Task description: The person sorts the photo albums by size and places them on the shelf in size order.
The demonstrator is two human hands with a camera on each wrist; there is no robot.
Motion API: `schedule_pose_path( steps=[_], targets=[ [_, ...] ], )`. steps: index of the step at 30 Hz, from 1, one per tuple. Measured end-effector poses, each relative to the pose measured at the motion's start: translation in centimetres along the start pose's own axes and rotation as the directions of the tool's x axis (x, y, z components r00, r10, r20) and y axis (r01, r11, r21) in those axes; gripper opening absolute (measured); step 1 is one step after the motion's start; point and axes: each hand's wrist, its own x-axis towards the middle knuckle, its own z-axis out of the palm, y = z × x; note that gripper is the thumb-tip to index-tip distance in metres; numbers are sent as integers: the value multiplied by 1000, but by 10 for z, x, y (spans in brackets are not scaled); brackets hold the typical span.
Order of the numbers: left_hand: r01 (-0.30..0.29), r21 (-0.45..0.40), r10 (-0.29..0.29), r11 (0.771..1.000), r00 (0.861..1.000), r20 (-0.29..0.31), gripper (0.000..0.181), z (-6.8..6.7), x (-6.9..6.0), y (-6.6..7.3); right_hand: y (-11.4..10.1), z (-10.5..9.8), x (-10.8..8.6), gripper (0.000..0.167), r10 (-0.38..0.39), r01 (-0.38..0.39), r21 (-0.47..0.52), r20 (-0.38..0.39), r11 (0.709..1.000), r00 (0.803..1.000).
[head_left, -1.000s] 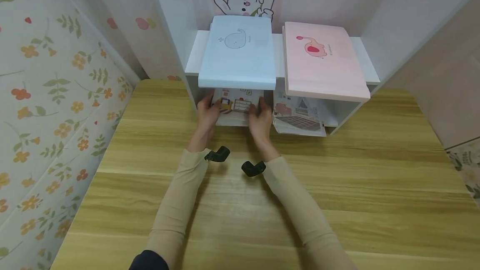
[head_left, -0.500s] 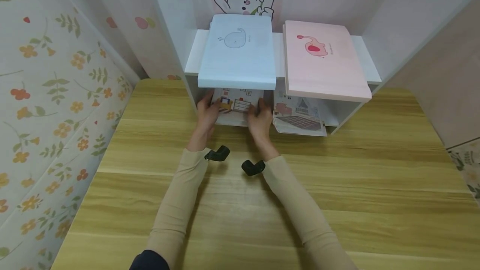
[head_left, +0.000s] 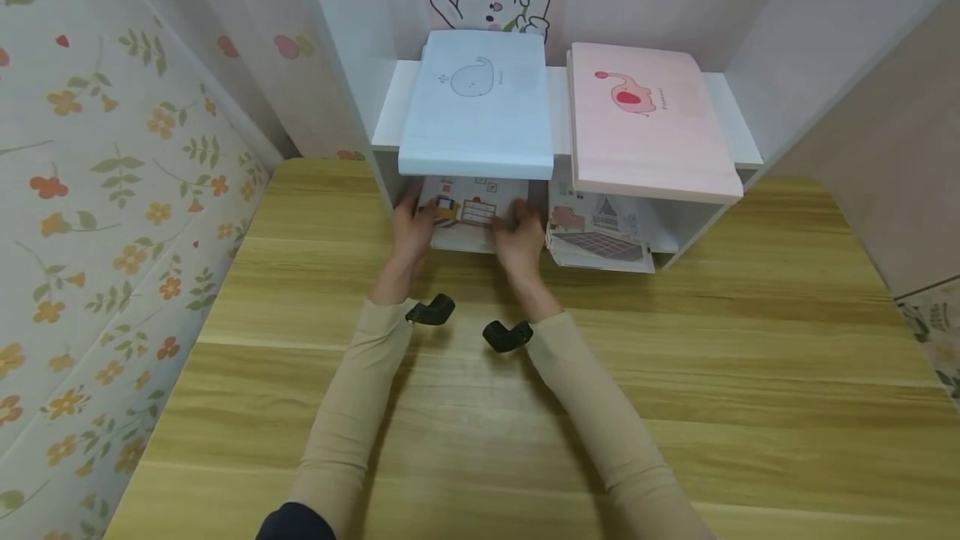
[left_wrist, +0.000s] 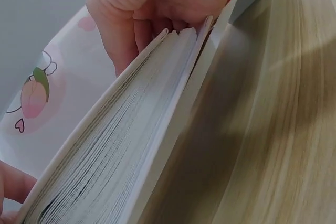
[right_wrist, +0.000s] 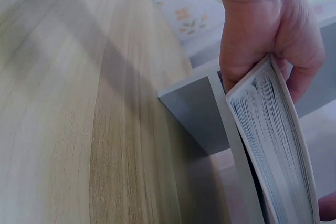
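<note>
A thick book (head_left: 468, 232) with a light, printed cover lies in the lower left compartment of a white shelf unit (head_left: 564, 119). Its page edges face outward, seen close up in both wrist views. My left hand (head_left: 411, 227) grips the book's left corner, thumb on the cover and the other fingers partly hidden at the side. At the opposite corner, my right hand (head_left: 521, 244) holds it with the thumb on top; in the right wrist view this hand (right_wrist: 270, 35) wraps the corner. The book's far part is hidden beneath the upper shelf.
A light blue book (head_left: 480, 107) and a pink book (head_left: 648, 119) lie on the upper shelf, jutting past its front. Another printed book (head_left: 600, 244) sticks out of the lower right compartment. The wooden table (head_left: 480, 440) lies in front; a floral curtain (head_left: 112, 273) hangs left.
My left hand and the print on the held book have shifted very slightly to the left. Both hands keep their hold; the other books stay put.
</note>
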Motion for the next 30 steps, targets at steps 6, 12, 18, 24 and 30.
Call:
schedule_pose_path(
  steps=[6,12,18,24,30],
  targets=[
    [-13,46,14,999,1000,-4,50,-2,2,-3,0,0,0,50,0,0,2,23,1000,1000],
    [-43,43,42,998,999,4,49,-3,2,-5,4,1,1,48,-47,48,-32,28,998,998],
    [-42,41,42,998,999,-10,48,-3,3,-5,6,2,2,45,-119,122,-64,41,991,992],
    [-40,67,42,997,999,-34,49,-3,0,-5,9,2,-1,45,-207,212,-98,63,972,976],
    [-91,132,94,987,995,-13,53,-4,-9,-5,13,3,-5,43,-321,326,-111,59,939,945]
  ],
)
